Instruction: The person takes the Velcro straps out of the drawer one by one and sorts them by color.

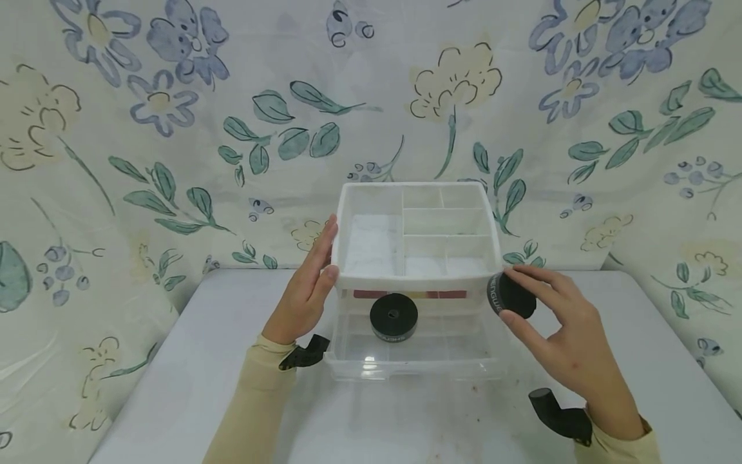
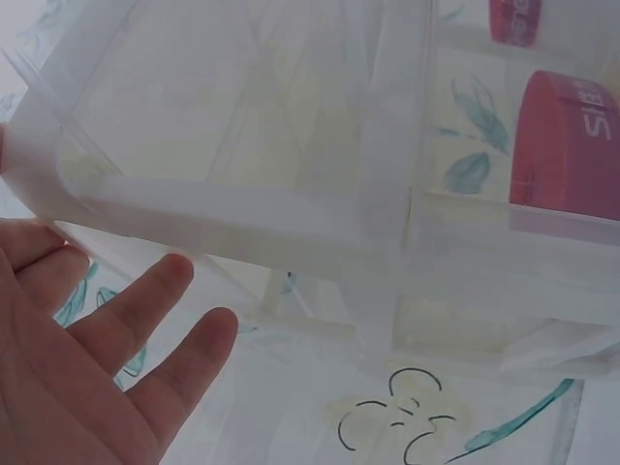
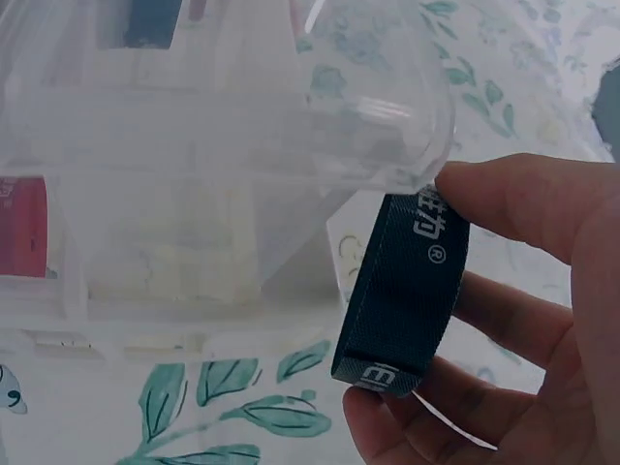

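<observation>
My right hand point(image 1: 570, 335) pinches a black roll of webbing point(image 1: 513, 295) between thumb and fingers, right beside the front right corner of a white storage box point(image 1: 371, 281). In the right wrist view, the roll of webbing point(image 3: 402, 291) shows white lettering on its edge. My left hand point(image 1: 304, 296) rests along the left side of the box with its fingers extended. A clear drawer point(image 1: 446, 368) is pulled out at the front, and another black roll point(image 1: 380, 316) lies flat in it. Red rolls point(image 2: 562, 145) show inside the box in the left wrist view.
The box's top tray point(image 1: 371, 238) is split into several compartments. The box stands on a white table point(image 1: 226, 322), near its back edge. Behind and at the sides hangs a flower-patterned cloth point(image 1: 377, 64). A black wrist mount point(image 1: 559, 415) sticks out from the right wrist.
</observation>
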`<control>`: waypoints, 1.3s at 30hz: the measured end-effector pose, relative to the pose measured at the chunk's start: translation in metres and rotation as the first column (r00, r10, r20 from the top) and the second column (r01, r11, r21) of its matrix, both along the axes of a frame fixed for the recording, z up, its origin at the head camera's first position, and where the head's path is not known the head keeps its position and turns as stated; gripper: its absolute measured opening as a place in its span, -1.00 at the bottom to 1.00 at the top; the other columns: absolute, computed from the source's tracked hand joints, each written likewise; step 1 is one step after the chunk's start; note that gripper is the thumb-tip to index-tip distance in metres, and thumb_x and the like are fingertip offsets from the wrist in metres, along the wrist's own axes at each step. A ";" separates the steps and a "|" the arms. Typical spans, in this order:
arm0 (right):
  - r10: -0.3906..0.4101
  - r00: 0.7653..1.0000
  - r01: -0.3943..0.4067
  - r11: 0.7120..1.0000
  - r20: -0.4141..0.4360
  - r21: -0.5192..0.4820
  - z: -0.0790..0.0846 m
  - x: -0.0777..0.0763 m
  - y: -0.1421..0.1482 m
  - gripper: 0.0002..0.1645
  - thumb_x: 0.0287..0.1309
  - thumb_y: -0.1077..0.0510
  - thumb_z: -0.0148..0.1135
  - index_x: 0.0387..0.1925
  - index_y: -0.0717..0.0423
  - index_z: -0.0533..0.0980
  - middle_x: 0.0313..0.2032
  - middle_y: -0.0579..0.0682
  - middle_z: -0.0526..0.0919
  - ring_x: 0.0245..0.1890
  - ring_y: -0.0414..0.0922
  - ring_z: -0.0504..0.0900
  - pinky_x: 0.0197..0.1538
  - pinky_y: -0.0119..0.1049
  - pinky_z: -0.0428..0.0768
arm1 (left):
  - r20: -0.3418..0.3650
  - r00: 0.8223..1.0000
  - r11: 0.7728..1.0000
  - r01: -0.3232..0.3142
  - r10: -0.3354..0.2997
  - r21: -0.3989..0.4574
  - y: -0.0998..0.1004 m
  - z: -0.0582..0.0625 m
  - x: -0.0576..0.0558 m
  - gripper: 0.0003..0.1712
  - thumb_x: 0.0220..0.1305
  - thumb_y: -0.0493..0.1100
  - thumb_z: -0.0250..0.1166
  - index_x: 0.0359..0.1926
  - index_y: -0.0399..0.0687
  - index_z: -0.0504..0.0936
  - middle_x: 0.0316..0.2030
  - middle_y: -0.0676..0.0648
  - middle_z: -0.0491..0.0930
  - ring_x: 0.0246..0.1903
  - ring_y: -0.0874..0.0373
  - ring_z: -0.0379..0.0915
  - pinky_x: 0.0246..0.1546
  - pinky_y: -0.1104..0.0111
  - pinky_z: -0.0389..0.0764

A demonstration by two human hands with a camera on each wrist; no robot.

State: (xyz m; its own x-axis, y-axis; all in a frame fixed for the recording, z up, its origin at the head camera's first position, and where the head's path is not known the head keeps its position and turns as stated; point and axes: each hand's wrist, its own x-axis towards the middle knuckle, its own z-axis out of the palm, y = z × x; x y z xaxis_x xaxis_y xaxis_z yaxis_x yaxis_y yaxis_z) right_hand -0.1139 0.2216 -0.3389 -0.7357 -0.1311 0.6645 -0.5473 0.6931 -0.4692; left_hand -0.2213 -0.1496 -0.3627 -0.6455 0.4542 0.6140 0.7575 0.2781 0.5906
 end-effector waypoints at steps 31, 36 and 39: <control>-0.181 0.982 0.184 0.981 0.058 -0.061 -0.038 -0.042 0.021 -0.38 0.12 0.23 0.44 0.24 0.22 0.54 0.21 0.29 0.50 0.22 0.29 0.42 0.03 0.32 0.45 | 0.017 1.000 1.000 0.005 -0.006 0.009 0.001 0.000 0.001 -0.30 0.61 -0.19 -0.08 0.62 -0.01 -0.12 0.61 -0.01 -0.21 0.55 0.01 -0.15 0.47 0.26 0.10; -0.185 0.979 0.190 0.979 0.081 -0.070 -0.045 -0.049 0.022 -0.38 0.11 0.21 0.46 0.22 0.25 0.55 0.21 0.31 0.50 0.23 0.31 0.40 0.09 0.35 0.43 | 0.010 1.000 1.000 0.005 -0.005 0.011 0.000 0.001 0.001 -0.30 0.61 -0.20 -0.08 0.62 0.01 -0.12 0.61 -0.01 -0.20 0.55 0.01 -0.16 0.47 0.27 0.09; -0.187 0.976 0.195 0.978 0.110 -0.072 -0.050 -0.053 0.023 -0.38 0.11 0.20 0.47 0.22 0.27 0.54 0.23 0.33 0.48 0.25 0.33 0.38 0.12 0.40 0.42 | 0.009 1.000 1.000 0.004 -0.004 0.011 0.001 0.002 0.002 -0.30 0.60 -0.21 -0.09 0.62 0.02 -0.12 0.61 -0.02 -0.20 0.55 0.02 -0.17 0.47 0.26 0.09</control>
State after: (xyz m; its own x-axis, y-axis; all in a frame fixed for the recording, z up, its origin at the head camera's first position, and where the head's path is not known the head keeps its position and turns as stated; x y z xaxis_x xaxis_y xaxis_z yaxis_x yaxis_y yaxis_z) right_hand -0.1670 0.2441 -0.3891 -0.8063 0.0700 0.5873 -0.3547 0.7374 -0.5748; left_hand -0.2194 -0.1485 -0.3609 -0.6488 0.4504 0.6133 0.7536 0.2685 0.6000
